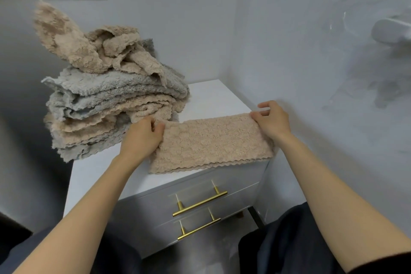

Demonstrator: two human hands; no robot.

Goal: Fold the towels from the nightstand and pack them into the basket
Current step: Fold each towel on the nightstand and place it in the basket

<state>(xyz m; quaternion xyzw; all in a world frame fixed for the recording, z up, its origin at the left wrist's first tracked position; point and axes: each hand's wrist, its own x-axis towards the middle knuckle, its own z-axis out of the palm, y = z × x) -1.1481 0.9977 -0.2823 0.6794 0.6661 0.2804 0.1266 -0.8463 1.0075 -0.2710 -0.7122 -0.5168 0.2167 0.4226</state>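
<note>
White nightstand top in a grey-walled corner serves as the folding surface. On its front right part lies the beige towel, already doubled into a long strip, with its scalloped edges just over the front lip. The left hand pinches the strip's left end and the right hand pinches its far right corner.

The next fold probably brings one end across to the other. It will go best with the strip taut, the corners matched and the scalloped edges lined up before pressing flat.

Just beside the left hand, the pile of towels, grey and beige, sits loosely and could snag. The basket is not in view.
</note>
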